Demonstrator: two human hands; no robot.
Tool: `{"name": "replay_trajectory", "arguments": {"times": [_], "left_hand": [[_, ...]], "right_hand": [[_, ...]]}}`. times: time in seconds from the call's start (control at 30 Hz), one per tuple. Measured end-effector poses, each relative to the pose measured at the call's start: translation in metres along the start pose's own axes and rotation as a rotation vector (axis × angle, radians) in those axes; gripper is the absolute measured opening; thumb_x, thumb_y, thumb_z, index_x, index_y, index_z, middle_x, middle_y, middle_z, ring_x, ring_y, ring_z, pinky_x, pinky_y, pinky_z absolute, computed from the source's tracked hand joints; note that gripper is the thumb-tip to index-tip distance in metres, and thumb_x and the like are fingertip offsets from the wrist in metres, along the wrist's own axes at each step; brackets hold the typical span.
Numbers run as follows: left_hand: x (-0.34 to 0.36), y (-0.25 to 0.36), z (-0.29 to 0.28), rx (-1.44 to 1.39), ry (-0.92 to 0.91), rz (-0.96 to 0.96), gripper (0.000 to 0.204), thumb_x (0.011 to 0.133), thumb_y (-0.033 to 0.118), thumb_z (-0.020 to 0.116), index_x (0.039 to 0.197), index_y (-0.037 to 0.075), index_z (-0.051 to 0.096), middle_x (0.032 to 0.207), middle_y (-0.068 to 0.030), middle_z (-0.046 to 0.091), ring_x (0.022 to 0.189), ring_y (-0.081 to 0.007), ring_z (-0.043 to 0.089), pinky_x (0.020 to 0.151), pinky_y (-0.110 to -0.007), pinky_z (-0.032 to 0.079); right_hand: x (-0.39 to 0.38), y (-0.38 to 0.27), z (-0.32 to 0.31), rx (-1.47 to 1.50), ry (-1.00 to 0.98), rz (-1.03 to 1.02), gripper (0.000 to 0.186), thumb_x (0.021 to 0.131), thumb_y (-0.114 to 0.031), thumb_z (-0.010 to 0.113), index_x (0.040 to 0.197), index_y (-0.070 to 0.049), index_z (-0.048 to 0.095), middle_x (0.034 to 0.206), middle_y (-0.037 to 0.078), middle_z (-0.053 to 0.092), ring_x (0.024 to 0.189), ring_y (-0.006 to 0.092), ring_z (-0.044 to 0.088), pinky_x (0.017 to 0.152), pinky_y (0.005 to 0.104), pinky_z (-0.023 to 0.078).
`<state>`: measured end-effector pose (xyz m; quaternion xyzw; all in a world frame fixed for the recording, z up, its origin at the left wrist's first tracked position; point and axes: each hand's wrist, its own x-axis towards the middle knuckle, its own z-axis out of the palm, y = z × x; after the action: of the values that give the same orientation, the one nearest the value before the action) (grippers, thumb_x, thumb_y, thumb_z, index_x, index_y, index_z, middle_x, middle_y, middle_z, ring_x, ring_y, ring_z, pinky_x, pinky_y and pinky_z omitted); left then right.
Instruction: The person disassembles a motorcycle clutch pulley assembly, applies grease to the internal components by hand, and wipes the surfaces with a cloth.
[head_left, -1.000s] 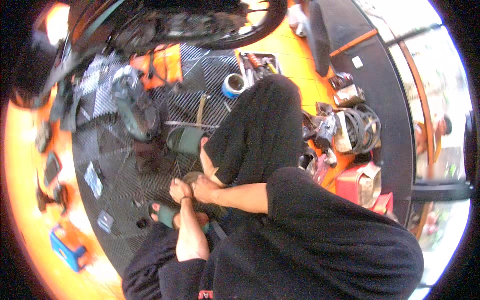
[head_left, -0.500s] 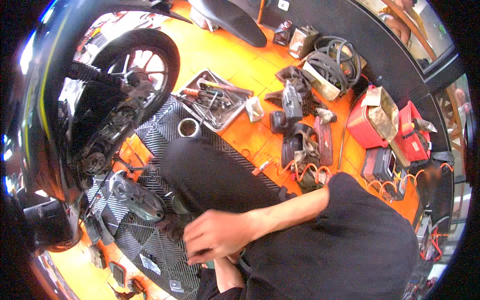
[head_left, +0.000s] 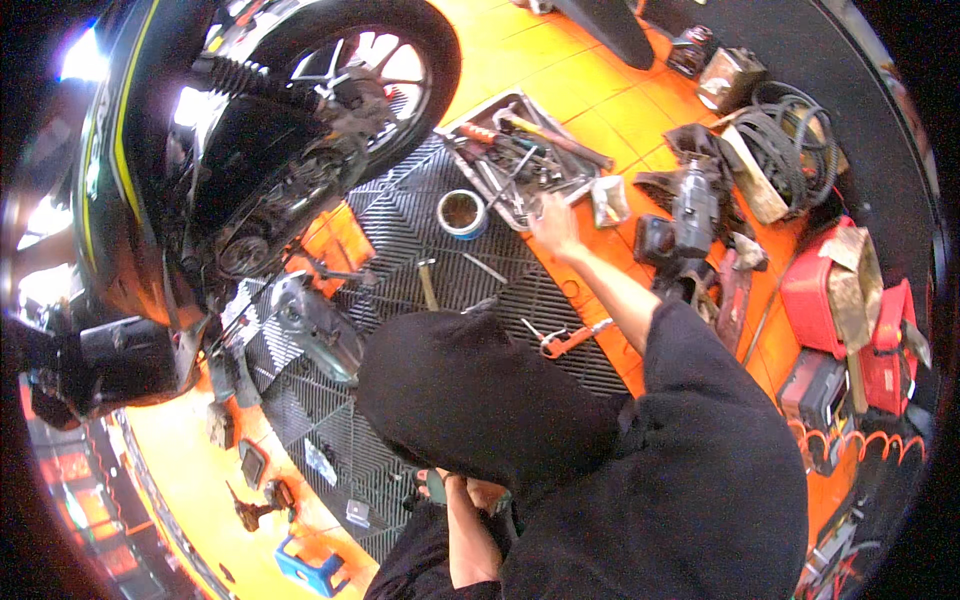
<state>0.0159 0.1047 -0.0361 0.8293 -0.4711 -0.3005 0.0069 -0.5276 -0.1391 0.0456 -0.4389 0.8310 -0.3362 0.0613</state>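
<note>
"Tool tray first; where is it placed, and beside what?"

"Near the wheel of the motorcycle, which is seen at upper left; on the orange floor, a dark ribbed mat is laid, and the tray is set at its edge, filled with jumbled hand tools."

"And the hands?"

"The left is hidden behind the black-clad knee, so its state cannot be told; the right hand is extended to the tray's near edge, but whether anything is gripped cannot be told through the blur."

"Anything smaller?"

"Just beside the tray, a round tin is stood on the mat; opposite, a clear bag is seen."
</note>
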Motion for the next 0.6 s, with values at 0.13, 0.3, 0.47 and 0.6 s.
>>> {"name": "replay_trajectory", "arguments": {"times": [0.13,0.3,0.47,0.6], "left_hand": [[-0.01,-0.006,-0.005,0.002,-0.029,-0.008,0.049,0.105,0.042,0.042,0.106,0.002,0.07,0.105,-0.0318,0.071,0.1,-0.0543,0.065,0.086,-0.06,0.049],[-0.01,-0.024,-0.003,0.002,-0.08,0.004,0.049,0.105,0.043,0.042,0.107,0.002,0.07,0.105,-0.0318,0.07,0.101,-0.0545,0.065,0.087,-0.059,0.048],[-0.011,-0.009,-0.004,-0.033,-0.113,0.039,0.05,0.105,0.044,0.042,0.108,0.002,0.07,0.106,-0.0317,0.07,0.102,-0.0546,0.065,0.088,-0.059,0.048],[-0.027,0.027,-0.021,-0.193,-0.035,0.036,0.055,0.106,0.049,0.04,0.111,0.002,0.069,0.108,-0.0322,0.07,0.106,-0.0544,0.064,0.091,-0.058,0.048]], "right_hand": [[0.089,-0.005,0.053,0.11,-0.052,0.517,0.037,0.083,-0.031,0.075,0.104,0.0,0.077,0.111,0.025,0.074,0.107,0.0395,0.071,0.097,0.0465,0.055],[0.113,0.02,0.09,0.208,0.048,0.708,0.035,0.081,-0.031,0.081,0.103,-0.003,0.079,0.106,0.022,0.077,0.103,0.033,0.074,0.094,0.0429,0.057],[0.134,0.062,0.104,0.269,-0.137,0.61,0.044,0.084,-0.036,0.081,0.114,-0.004,0.078,0.097,0.017,0.076,0.078,0.0265,0.07,0.071,0.0403,0.053],[0.117,0.055,0.073,-0.098,-0.094,0.398,0.056,0.084,-0.054,0.069,0.103,-0.003,0.081,0.109,0.022,0.077,0.105,0.0354,0.071,0.101,0.0409,0.051]]}}
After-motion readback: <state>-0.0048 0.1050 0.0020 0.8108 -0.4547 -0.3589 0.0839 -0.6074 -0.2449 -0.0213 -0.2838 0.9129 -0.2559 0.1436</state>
